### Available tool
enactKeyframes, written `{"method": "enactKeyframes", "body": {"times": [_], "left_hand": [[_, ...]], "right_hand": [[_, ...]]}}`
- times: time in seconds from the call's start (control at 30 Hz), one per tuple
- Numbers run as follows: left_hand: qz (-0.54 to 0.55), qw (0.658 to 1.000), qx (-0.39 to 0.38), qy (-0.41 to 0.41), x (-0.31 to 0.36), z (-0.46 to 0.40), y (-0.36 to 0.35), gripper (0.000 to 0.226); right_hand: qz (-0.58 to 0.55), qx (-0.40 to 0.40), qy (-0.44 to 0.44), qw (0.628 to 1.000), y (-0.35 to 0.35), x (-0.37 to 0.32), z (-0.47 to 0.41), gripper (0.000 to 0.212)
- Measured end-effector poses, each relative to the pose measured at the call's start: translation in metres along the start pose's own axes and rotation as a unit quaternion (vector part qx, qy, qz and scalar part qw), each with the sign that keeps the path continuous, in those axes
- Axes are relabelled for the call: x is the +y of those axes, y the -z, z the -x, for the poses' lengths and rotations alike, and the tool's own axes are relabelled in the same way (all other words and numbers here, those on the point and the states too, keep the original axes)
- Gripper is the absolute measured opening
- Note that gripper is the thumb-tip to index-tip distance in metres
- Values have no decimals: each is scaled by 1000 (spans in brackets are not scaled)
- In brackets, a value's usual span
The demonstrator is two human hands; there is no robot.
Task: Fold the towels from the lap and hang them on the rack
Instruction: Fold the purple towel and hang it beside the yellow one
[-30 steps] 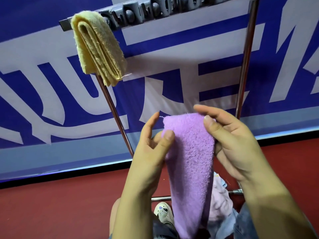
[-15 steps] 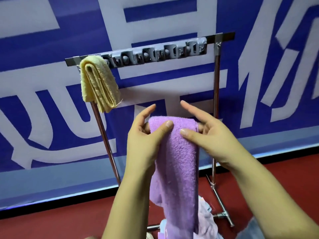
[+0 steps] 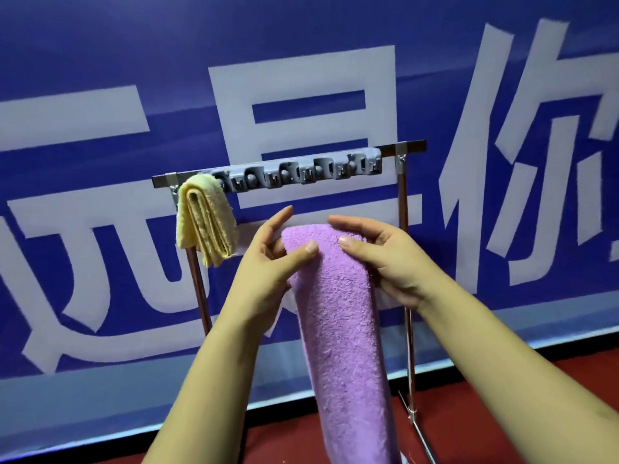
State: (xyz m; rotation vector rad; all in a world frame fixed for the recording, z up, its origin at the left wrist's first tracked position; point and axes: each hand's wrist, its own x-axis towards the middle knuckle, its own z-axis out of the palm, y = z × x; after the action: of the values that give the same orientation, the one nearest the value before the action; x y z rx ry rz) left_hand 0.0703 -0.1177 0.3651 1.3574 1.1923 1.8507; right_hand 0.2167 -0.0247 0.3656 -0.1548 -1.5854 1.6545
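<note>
The purple towel point(image 3: 338, 313) is held up between both hands, short of the rack point(image 3: 407, 147) and below its bar. The left hand point(image 3: 264, 276) and right hand point(image 3: 385, 262) each pinch the folded top edge: thumbs press the near face, and the other fingers point(image 3: 279, 219) reach behind, closed on the cloth. Gripping both upper corners probably keeps the fold flat and level for draping over the bar. The towel is thick, fuzzy terry, folded into a long narrow strip that hangs straight down out of frame. Beyond it, the rack is thin metal tubing with a flat top bar carrying a grey row of clips. A yellow towel point(image 3: 206, 222), coarser and folded in layers, already hangs over the bar's left end.
</note>
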Motion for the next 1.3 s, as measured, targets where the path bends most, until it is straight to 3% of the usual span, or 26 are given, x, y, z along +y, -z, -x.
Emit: {"method": "enactKeyframes", "body": {"times": [0.23,0.4,0.53,0.73,0.93,1.13,1.3], "left_hand": [[36,996,65,-47,-17,-15,3,77],[13,1000,14,-19,-10,-45,12,82],[-5,1000,-1,-20,-4,-68,24,88],[-8,997,21,-74,6,-97,36,82],[-75,989,60,-108,9,-121,42,65],[-61,984,108,-128,18,-143,50,52],[29,991,118,-62,21,-158,45,40]], "right_hand": [[13,-20,20,1000,0,3,-28,29],[-45,-10,35,998,2,-2,-55,31],[-91,-51,32,994,1,-12,-81,37],[-16,-124,26,992,3,-15,-116,50],[150,-68,113,980,6,-14,-143,52],[214,2,171,962,3,-15,-172,41],[259,-73,140,953,6,-13,-173,69]]}}
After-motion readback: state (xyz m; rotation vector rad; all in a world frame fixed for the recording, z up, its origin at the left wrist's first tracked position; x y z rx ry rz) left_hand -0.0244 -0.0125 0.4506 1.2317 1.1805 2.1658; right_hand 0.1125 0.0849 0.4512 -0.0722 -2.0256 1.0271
